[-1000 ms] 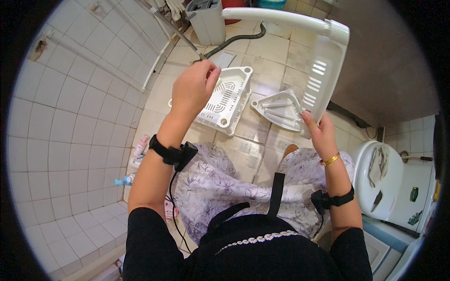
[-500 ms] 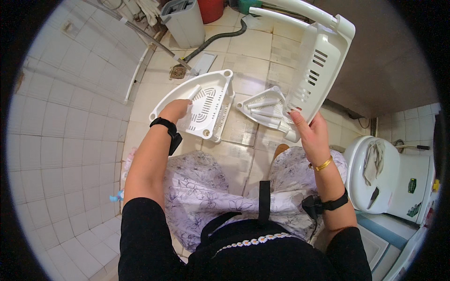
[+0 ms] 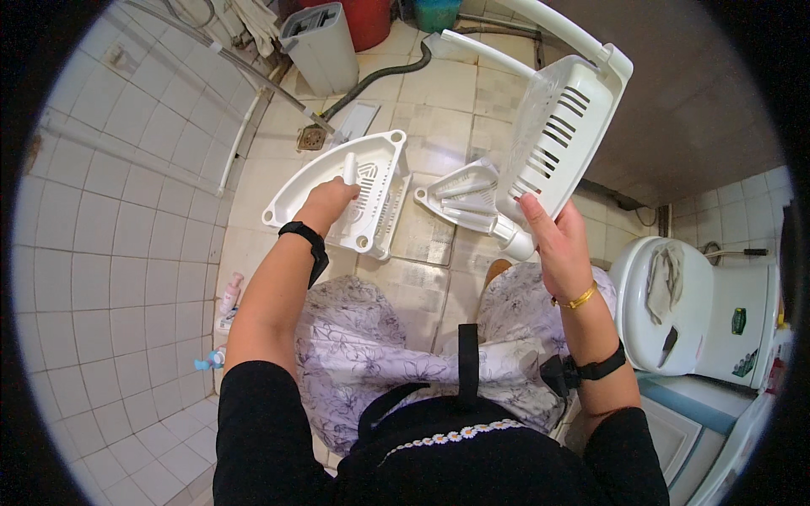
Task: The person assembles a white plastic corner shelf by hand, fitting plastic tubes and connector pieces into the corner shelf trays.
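My left hand (image 3: 332,202) is closed round a short white plastic tube (image 3: 349,167) above a white corner shelf tray (image 3: 287,192). This tray has slots in its base and round sockets at its corners. Another slotted layer shows beneath it. My right hand (image 3: 560,244) grips the lower end of a raised white shelf tray (image 3: 582,126), tilted on its side, with long white tubes (image 3: 485,49) attached at its far end. Between the two, a smaller-looking white corner tray (image 3: 460,187) lies on the floor with several tubes in it, partly hidden by the raised one.
A toilet (image 3: 658,312) with a cloth (image 3: 666,282) on its lid stands at the right. Farther off are a grey bin (image 3: 321,51), a red bucket (image 3: 367,24), a dark hose (image 3: 380,78) and a floor drain (image 3: 311,137). Pink bottle (image 3: 231,291) by the tiled left wall.
My left hand has closed round the tube that lay in the left tray, and the tube now points more upright. My right hand still holds the raised tray; the view has shifted slightly.
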